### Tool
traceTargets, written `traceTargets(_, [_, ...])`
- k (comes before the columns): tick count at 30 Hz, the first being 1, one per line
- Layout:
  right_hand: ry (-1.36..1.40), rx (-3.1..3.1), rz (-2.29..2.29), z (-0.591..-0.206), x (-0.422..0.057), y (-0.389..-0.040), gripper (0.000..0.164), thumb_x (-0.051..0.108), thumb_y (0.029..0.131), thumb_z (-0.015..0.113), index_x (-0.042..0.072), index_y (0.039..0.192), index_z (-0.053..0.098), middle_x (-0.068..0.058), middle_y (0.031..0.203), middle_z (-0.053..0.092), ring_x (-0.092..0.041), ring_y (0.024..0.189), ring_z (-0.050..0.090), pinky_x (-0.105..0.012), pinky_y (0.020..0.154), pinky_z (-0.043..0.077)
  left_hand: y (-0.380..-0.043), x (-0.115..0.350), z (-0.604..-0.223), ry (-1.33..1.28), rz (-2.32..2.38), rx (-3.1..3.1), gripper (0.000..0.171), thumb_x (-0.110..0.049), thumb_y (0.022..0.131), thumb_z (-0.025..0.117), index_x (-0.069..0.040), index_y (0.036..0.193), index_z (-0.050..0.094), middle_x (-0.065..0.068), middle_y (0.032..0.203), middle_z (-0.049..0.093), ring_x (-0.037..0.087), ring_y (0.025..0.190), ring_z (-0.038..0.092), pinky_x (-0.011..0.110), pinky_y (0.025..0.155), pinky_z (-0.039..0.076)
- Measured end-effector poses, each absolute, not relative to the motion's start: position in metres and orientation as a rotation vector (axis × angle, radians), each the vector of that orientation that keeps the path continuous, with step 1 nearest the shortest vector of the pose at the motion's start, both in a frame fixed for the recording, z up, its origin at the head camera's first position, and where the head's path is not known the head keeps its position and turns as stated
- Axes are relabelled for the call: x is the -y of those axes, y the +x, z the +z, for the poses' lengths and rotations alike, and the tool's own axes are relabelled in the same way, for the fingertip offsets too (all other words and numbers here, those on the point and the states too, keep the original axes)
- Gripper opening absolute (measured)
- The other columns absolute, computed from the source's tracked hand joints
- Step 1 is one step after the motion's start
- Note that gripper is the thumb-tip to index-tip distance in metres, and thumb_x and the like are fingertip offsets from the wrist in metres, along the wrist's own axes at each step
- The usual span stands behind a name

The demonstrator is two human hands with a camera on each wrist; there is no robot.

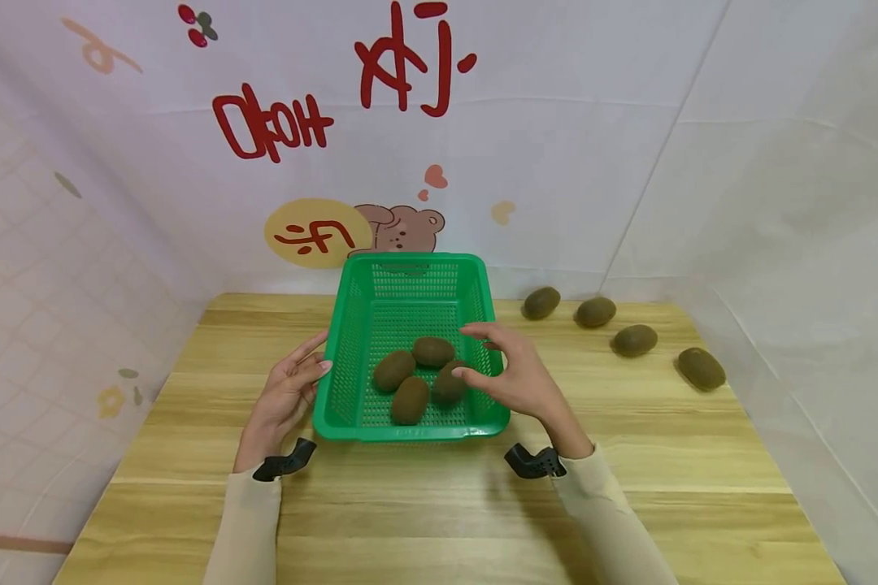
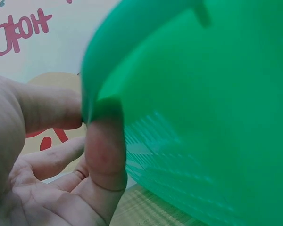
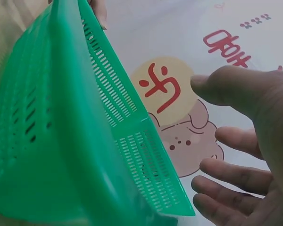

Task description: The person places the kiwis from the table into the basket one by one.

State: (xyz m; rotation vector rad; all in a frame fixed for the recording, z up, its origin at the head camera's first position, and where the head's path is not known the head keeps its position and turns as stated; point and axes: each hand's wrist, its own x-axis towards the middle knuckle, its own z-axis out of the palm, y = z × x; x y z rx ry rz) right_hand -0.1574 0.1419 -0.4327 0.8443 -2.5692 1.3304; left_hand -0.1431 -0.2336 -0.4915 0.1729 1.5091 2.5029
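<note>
A green plastic basket (image 1: 410,435) with slotted walls stands in front of me, with several brown kiwifruit (image 1: 410,400) lying in its near half. My left hand (image 1: 281,398) pinches the basket's left rim between thumb and fingers; the left wrist view shows the rim (image 2: 96,61) held close up. Over the right rim hangs my right hand (image 1: 519,378), thumb and fingers spread apart with nothing between them. In the head view its thumb overlaps the rightmost kiwifruit (image 1: 449,388) in the basket. The right wrist view shows the fingers (image 3: 236,174) apart from the basket wall.
To the right, several more kiwifruit (image 1: 634,340) lie on the wooden table (image 1: 424,520) in a slanting row from the back edge. A white printed cloth (image 1: 556,146) hangs behind the table, and more white cloth stands at both sides.
</note>
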Motion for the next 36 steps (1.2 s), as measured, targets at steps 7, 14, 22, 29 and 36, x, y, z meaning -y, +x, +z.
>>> traceTargets(7, [0.807, 2.632, 1.303, -0.432, -0.153, -0.158, 0.061, 0.035, 0.087, 0.083, 0.022, 0.142, 0.059, -0.002, 0.15, 0.057, -0.023, 0.14, 0.053, -0.05, 0.11, 0.052, -0.144, 0.234, -0.491, 0.164, 2.499, -1.53, 0.072, 0.006, 0.102, 0.055, 0.001, 0.163, 0.017, 0.004, 0.113, 0.069, 0.011, 0.097, 0.072, 0.024, 0.082, 0.064])
traceTargets(14, [0.741, 2.667, 1.247, -0.43, -0.169, -0.159, 0.077, 0.04, 0.086, 0.084, 0.023, 0.153, 0.049, -0.005, 0.162, 0.043, -0.029, 0.15, 0.041, -0.059, 0.118, 0.041, -0.142, 0.235, -0.491, 0.162, 2.493, -1.548, 0.074, 0.004, 0.102, 0.057, 0.003, 0.163, 0.015, 0.004, 0.114, 0.068, 0.011, 0.097, 0.073, 0.024, 0.083, 0.064])
traceTargets(22, [0.652, 2.683, 1.177, -0.431, -0.189, -0.165, 0.088, 0.041, 0.084, 0.085, 0.03, 0.159, 0.039, 0.001, 0.169, 0.027, -0.031, 0.157, 0.027, -0.066, 0.12, 0.034, -0.143, 0.235, -0.492, 0.174, 2.497, -1.536, 0.073, 0.006, 0.103, 0.054, 0.003, 0.163, 0.014, 0.004, 0.115, 0.068, 0.011, 0.097, 0.072, 0.023, 0.082, 0.063])
traceTargets(29, [0.572, 2.686, 1.16, -0.433, -0.209, -0.169, 0.093, 0.036, 0.083, 0.087, 0.032, 0.16, 0.036, 0.001, 0.172, 0.019, -0.035, 0.159, 0.017, -0.072, 0.119, 0.029, -0.142, 0.234, -0.492, 0.187, 2.499, -1.524, 0.07, 0.007, 0.103, 0.053, 0.001, 0.163, 0.017, 0.005, 0.114, 0.067, 0.011, 0.097, 0.073, 0.024, 0.083, 0.063])
traceTargets(36, [0.504, 2.67, 1.097, -0.435, -0.227, -0.175, 0.095, 0.036, 0.081, 0.089, 0.034, 0.159, 0.036, -0.001, 0.172, 0.017, -0.039, 0.157, 0.013, -0.077, 0.115, 0.026, -0.143, 0.233, -0.492, 0.183, 2.495, -1.528, 0.071, 0.007, 0.103, 0.053, 0.002, 0.163, 0.016, 0.006, 0.116, 0.067, 0.012, 0.098, 0.073, 0.024, 0.083, 0.064])
